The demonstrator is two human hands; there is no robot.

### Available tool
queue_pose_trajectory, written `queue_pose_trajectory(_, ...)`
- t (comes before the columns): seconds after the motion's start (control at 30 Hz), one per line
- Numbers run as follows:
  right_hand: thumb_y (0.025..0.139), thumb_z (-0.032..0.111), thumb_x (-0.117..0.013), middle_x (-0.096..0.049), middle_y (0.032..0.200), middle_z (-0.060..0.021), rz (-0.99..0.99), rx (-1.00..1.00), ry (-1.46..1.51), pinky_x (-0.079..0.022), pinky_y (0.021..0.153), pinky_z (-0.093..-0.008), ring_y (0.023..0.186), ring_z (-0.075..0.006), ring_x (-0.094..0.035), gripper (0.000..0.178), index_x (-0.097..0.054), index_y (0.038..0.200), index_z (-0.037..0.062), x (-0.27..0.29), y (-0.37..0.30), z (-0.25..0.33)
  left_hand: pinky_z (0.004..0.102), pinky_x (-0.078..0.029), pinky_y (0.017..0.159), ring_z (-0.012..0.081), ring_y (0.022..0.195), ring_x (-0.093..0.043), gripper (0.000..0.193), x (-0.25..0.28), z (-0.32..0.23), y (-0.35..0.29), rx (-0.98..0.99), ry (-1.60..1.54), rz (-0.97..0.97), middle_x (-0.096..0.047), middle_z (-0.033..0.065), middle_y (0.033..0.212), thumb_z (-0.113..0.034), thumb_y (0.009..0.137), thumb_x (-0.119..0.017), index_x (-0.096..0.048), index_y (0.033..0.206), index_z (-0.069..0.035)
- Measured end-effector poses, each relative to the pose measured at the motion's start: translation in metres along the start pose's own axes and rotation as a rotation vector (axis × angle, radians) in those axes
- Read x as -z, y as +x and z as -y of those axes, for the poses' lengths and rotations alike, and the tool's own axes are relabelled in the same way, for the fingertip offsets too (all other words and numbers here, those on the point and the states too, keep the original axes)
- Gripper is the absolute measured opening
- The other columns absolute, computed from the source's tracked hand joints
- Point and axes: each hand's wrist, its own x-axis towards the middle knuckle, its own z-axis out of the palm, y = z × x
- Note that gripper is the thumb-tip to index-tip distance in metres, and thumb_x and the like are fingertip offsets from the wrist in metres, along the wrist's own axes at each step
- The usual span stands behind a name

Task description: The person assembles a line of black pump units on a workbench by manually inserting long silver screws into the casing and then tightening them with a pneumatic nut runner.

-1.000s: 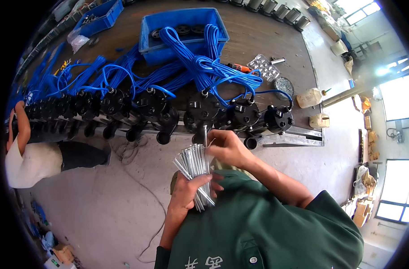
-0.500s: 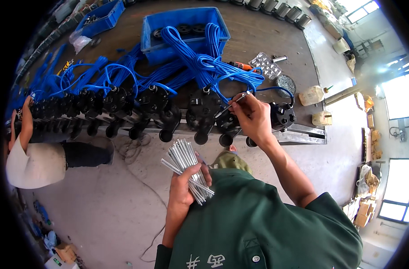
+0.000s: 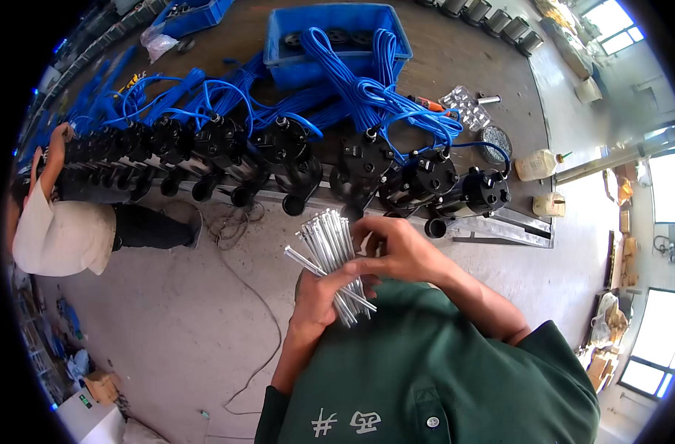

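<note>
My left hand [image 3: 319, 300] is wrapped round a bundle of long silver bolts [image 3: 328, 240], held in front of my chest. One or two bolts lie crosswise over the rest. My right hand [image 3: 404, 248] reaches in from the right, its bent fingers and thumb against the bundle's right side. Its fingertips are partly hidden by the bolts. Just beyond the hands, black-topped cylindrical pump or motor units [image 3: 363, 159] lie in a row along the bench edge. Short black pipe ends point toward me. Blue cables [image 3: 374, 89] run from their tops into coils.
On the bench [image 3: 493, 66] stand a blue crate [image 3: 337, 70] with round black parts, a round dish [image 3: 495, 144] of small metal pieces and a plastic bottle [image 3: 536, 164]. A co-worker [image 3: 71, 229] handles the row's far left end. A thin cable [image 3: 259, 296] trails over the floor.
My right hand has come back from the black units, where it held a bolt, to the bundle in my left hand. The view has shifted, and the bench scene sits further right.
</note>
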Motion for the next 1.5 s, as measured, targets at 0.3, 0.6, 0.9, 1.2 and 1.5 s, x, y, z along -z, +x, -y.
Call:
queue_pose_trajectory(0.3,0.086,0.011,-0.076,-0.062,0.075,0.0017,0.069,-0.196,0.406,-0.042,0.056,-0.0228,0.064,-0.0035,-0.053,0.017,-0.066,0.094,0.0005,0.000,0.007,-0.016,0.0417,-0.065,0.061,0.0355,0.078,-0.073,0.040,0.010,0.008,0.006,-0.044,0.001,0.084,-0.068,0.0262,0.105,0.000,0.086,-0.061,-0.053,0.124,0.009)
queue_pose_trajectory(0.6,0.094,0.013,-0.071,-0.071,0.086,-0.0057,-0.050,-0.166,0.317,-0.058,0.067,-0.0260,0.076,-0.0099,-0.068,0.016,-0.067,0.094,-0.0023,0.021,0.012,0.007,0.0468,-0.065,0.068,0.0371,0.083,-0.073,0.030,0.010,0.005,0.004,-0.036,-0.058,-0.104,-0.069,0.0244,0.099,0.000,0.089,-0.059,-0.057,0.118,0.008)
queue_pose_trajectory(0.9,0.089,0.002,-0.072,-0.072,0.080,-0.0128,-0.559,0.424,-0.214,-0.056,0.062,-0.0302,0.070,-0.0178,-0.071,0.010,-0.067,0.096,-0.0023,0.041,0.071,0.001,0.0383,-0.057,0.055,0.0267,0.068,-0.068,0.028,0.023,0.008,0.007,-0.170,-0.099,-0.109,-0.070,0.0232,0.091,-0.002,0.085,-0.065,-0.056,0.111,0.003)
queue_pose_trajectory(1.2,0.082,0.014,-0.080,-0.069,0.087,-0.0135,-0.340,0.528,-0.643,-0.053,0.060,-0.0366,0.068,-0.0299,-0.067,0.031,-0.063,0.104,0.0001,0.036,0.078,-0.010,0.0381,-0.060,0.056,0.0285,0.070,-0.070,0.032,0.025,0.013,-0.003,-0.182,-0.169,-0.029,-0.069,0.0223,0.094,0.000,0.085,-0.063,-0.052,0.114,0.007)
queue_pose_trajectory(1.5,0.085,0.013,-0.081,-0.069,0.078,-0.0031,0.031,0.040,0.065,-0.050,0.061,-0.0248,0.067,-0.0051,-0.060,0.038,-0.067,0.116,-0.0022,0.020,0.024,0.012,0.0470,-0.065,0.071,0.0395,0.087,-0.073,0.053,-0.002,0.015,0.003,-0.076,-0.134,0.045,-0.067,0.0281,0.108,0.002,0.088,-0.056,-0.044,0.139,0.005)
